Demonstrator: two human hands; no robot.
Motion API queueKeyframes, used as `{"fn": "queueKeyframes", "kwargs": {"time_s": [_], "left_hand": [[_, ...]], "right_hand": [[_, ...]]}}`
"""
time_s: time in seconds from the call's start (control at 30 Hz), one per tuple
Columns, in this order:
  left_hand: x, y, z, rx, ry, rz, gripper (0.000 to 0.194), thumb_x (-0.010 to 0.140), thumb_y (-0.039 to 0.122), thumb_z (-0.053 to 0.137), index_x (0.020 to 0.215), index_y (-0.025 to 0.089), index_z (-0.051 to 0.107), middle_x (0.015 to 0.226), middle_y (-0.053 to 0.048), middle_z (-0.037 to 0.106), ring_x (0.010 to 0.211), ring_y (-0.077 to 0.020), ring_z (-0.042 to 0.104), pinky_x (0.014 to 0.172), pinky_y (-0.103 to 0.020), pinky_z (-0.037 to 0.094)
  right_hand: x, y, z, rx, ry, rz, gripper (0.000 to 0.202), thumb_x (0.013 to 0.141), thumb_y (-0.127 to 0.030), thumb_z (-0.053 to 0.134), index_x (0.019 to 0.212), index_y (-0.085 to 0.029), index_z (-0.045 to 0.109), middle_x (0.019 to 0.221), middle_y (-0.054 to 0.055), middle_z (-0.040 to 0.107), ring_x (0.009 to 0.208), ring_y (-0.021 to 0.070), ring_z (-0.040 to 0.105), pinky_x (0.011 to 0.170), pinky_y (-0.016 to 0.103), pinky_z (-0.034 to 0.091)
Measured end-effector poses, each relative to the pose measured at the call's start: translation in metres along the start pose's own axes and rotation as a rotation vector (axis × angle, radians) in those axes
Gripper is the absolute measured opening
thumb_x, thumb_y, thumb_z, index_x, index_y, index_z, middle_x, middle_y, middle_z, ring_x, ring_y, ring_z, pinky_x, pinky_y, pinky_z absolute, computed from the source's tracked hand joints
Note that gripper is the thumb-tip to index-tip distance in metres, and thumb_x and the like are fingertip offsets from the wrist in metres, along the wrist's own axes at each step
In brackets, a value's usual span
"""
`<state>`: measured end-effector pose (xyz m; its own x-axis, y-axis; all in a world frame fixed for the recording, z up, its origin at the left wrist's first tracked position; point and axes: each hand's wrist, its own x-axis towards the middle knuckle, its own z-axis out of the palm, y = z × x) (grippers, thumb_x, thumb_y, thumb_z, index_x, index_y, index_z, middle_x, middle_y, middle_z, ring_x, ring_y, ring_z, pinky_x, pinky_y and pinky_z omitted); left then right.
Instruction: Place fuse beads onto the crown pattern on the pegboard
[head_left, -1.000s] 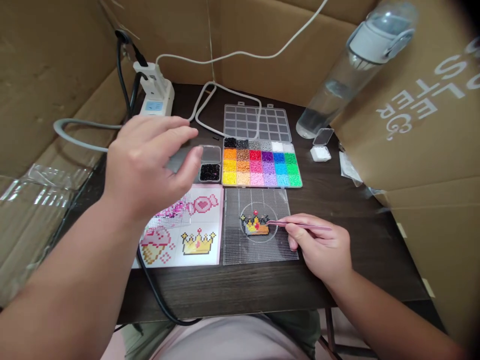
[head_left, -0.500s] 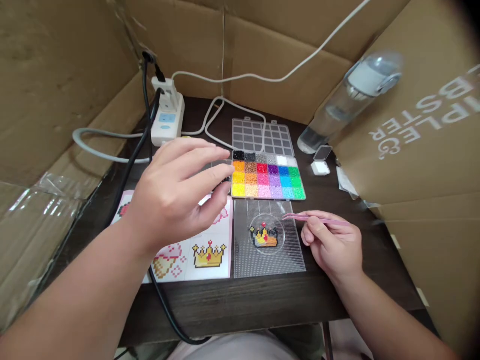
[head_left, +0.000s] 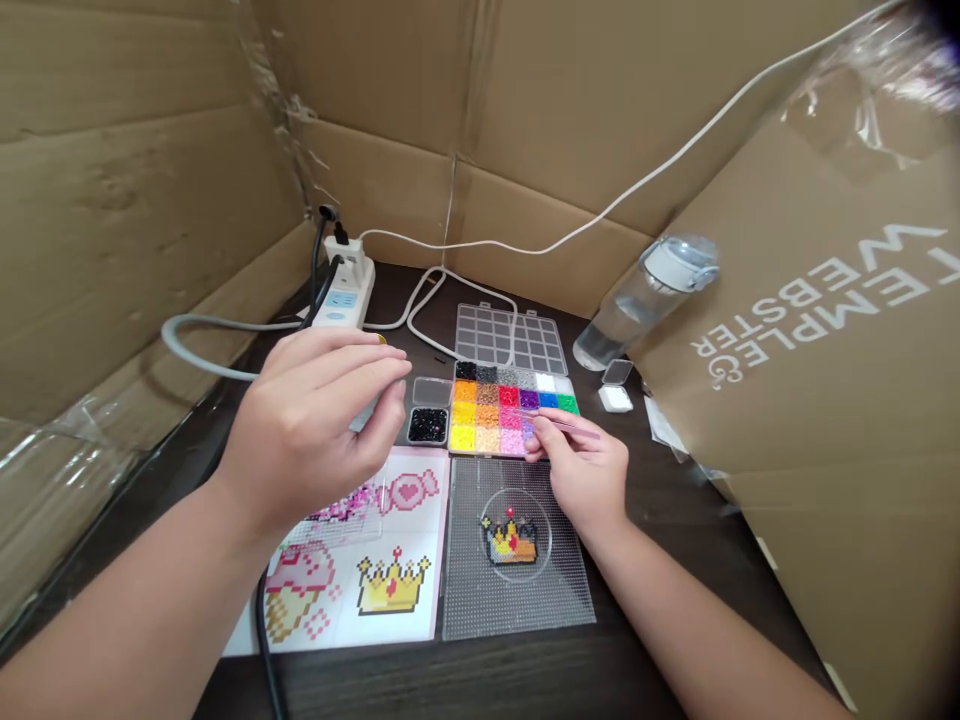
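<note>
My right hand (head_left: 583,462) grips pink tweezers (head_left: 574,428), their tips over the pink and red compartments of the bead box (head_left: 487,415). My left hand (head_left: 315,410) is raised over the left part of the pattern sheet (head_left: 427,620), its thumb bent close to its fingers; whether it pinches anything is too small to tell. A clear pegboard (head_left: 562,600) lies below the box, with a bead crown (head_left: 510,540) of yellow, orange, grey and black within a round outline. Beside it the sheet shows a printed crown (head_left: 392,585).
A small box of black beads (head_left: 427,425) stands left of the bead box. Behind are a power strip (head_left: 345,295) and cables. A water bottle (head_left: 637,305) and small white box (head_left: 615,399) stand right, near cardboard walls.
My right hand has moved with the tweezers from beside the pegboard up and left to the bead box. My left hand's fingers have drawn closer together. The view has tilted up.
</note>
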<state>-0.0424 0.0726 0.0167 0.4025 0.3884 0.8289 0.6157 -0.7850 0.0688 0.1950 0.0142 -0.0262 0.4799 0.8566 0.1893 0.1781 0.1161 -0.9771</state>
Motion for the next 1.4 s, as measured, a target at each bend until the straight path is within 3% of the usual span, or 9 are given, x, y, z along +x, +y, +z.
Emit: {"fn": "queueKeyframes", "kwargs": {"time_s": [0.33,0.83,1.4], "left_hand": [[0.002,0.005,0.0,-0.01,-0.017,-0.011,0.03,0.071,0.011,0.066,0.099,0.021,0.065,0.096,-0.002,0.071,0.093,-0.0219,0.065,0.088,-0.043,0.054],[0.002,0.008,0.006,-0.062,-0.082,0.021,0.022,0.071,0.011,0.066,0.093,0.013,0.066,0.094,-0.007,0.071,0.09,-0.0228,0.065,0.086,-0.042,0.054],[0.003,0.01,0.005,-0.081,-0.103,-0.001,0.017,0.076,0.015,0.06,0.092,0.02,0.064,0.094,-0.004,0.071,0.089,-0.0218,0.065,0.083,-0.042,0.055]], "right_hand": [[0.005,0.012,0.006,0.001,-0.067,0.063,0.017,0.074,-0.029,0.072,0.082,-0.014,0.074,0.057,0.001,0.069,0.049,0.012,0.064,0.052,0.025,0.059],[0.005,0.011,0.008,-0.033,-0.134,0.06,0.015,0.075,-0.026,0.071,0.082,-0.013,0.074,0.057,0.002,0.069,0.049,0.0112,0.064,0.05,0.023,0.058],[0.005,0.01,0.01,-0.067,-0.123,0.064,0.019,0.074,-0.031,0.071,0.082,-0.014,0.075,0.06,0.003,0.07,0.049,0.0128,0.064,0.051,0.027,0.059]]}}
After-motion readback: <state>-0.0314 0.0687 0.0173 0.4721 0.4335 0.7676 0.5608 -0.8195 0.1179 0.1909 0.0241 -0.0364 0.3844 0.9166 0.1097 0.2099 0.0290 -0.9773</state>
